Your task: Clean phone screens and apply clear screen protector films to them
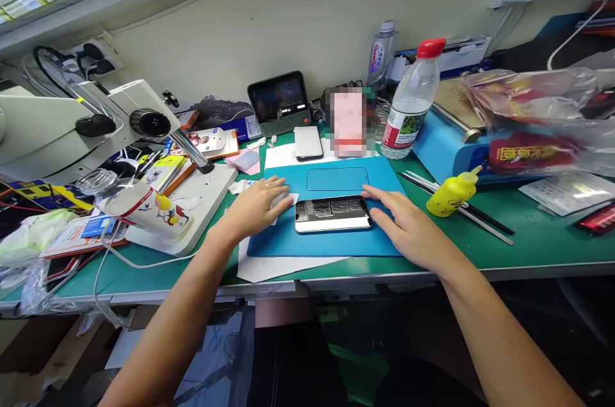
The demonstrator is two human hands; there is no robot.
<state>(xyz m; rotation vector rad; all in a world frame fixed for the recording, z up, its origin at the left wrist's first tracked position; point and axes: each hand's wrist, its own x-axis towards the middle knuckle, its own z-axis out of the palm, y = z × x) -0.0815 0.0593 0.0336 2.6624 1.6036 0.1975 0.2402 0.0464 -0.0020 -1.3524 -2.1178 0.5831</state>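
A smartphone [333, 214] with a glossy dark screen lies flat on a blue work mat [331, 243] at the middle of the green bench. My left hand [257, 205] rests palm down just left of the phone, on a scrap of white paper, fingertips near the phone's left end. My right hand [406, 227] lies flat on the mat to the right, fingers spread, fingertips close to the phone's right end. Neither hand grips anything.
A microscope [96, 122] on a white base [202, 202] stands at the left among clutter. Behind the mat lie a second phone [308, 142], a small screen [279, 101] and a water bottle [410, 102]. A yellow squeeze bottle [451, 193], tweezers [461, 205] and a plastic bag [542, 118] sit at the right.
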